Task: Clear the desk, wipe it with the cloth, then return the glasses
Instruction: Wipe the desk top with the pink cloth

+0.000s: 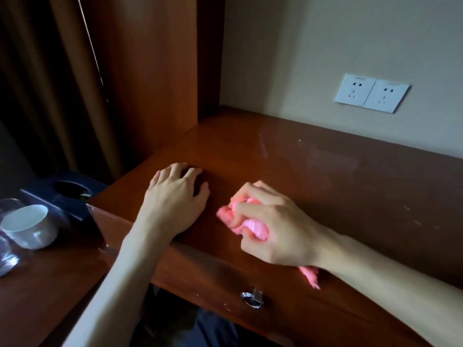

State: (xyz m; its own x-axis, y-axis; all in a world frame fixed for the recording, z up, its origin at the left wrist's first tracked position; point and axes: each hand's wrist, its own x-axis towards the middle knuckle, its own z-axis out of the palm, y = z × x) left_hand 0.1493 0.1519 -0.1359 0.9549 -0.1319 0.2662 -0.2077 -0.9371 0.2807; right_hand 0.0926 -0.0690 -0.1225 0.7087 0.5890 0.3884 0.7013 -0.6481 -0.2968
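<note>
Right hand (273,229) is clenching the bunched fluffy pink cloth (250,225), pressing it onto the glossy brown wooden desk (350,176); left hand (176,196) is resting flat, fingers spread, empty, at cloth's 9 o'clock.

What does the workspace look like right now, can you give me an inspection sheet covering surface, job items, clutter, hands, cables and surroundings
Surface: glossy brown desk, bare where it shows, with pale specks and smears toward the right.
Job's things: pink cloth bunched on the desk near its front edge; clear glasses on the lower side surface at left.
Clutter: white cup and dark box beside the glasses.
Hands: left hand flat on the desk, fingers spread; right hand gripping the cloth.
Cables: nothing seen.
Surroundings: double wall socket, unused; wooden panel; curtain; drawer ring pull.
</note>
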